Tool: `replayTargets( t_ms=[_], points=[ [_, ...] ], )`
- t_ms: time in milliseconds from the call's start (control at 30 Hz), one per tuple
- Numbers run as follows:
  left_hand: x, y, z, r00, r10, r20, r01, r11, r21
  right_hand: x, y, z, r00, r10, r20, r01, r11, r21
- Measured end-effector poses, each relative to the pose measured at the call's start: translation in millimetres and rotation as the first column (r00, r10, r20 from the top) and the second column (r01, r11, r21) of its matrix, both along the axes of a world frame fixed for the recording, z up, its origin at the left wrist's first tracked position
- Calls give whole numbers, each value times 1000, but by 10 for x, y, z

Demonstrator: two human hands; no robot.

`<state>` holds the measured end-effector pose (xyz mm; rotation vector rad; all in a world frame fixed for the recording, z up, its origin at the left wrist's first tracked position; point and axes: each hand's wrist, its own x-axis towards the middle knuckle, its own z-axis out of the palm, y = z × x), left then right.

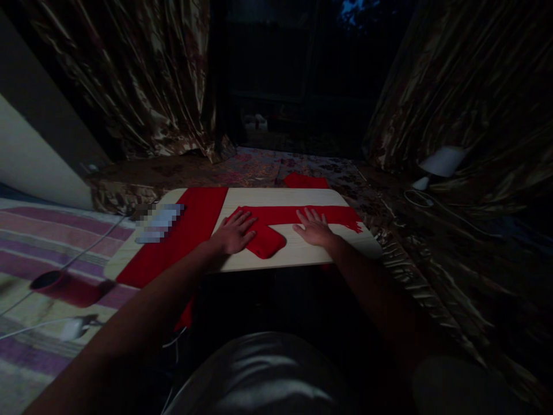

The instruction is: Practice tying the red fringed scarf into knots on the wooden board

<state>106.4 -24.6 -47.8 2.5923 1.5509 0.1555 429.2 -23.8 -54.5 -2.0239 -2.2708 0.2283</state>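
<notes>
A red fringed scarf [285,215] lies across a pale wooden table top [302,251], its fringe at the right end and a folded part bent toward me near the middle. My left hand [235,233] rests flat on the scarf's left part, fingers spread. Over the lower edge of its right half lies my right hand [313,226], also flat with the fingers apart. A second stretch of red cloth [185,242] runs across the table's left side and hangs over the near edge.
A blurred-out flat device [159,223] lies at the table's left. On the striped bedding [26,248] are a red cylinder [64,288], cables and a white charger [73,328]. More red cloth [306,181] shows beyond the far edge. A white lamp [443,161] stands right, near curtains.
</notes>
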Motion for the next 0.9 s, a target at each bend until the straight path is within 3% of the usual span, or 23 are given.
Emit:
replayTargets(
  t_ms=[200,333,433,533,733,900],
  points=[
    [-103,295,-36,999,40,14,-40,999,19,-103,285,54,1000,5,10,-5,1000,-30],
    [-165,418,-91,993,-44,114,32,994,101,-193,412,79,1000,-23,-3,23,1000,-11],
    [-223,448,-128,971,-134,199,102,981,164,-353,381,112,995,-21,-102,35,989,143],
    [-269,444,-161,952,-150,268,100,976,193,-612,271,149,955,-13,-296,91,964,251],
    [-339,488,-244,911,-83,403,-17,971,237,-1108,155,194,827,-64,-559,67,998,-15],
    [-322,523,-240,944,-42,328,-27,979,202,-1246,136,261,639,-133,-758,13,987,-163]
  ],
)
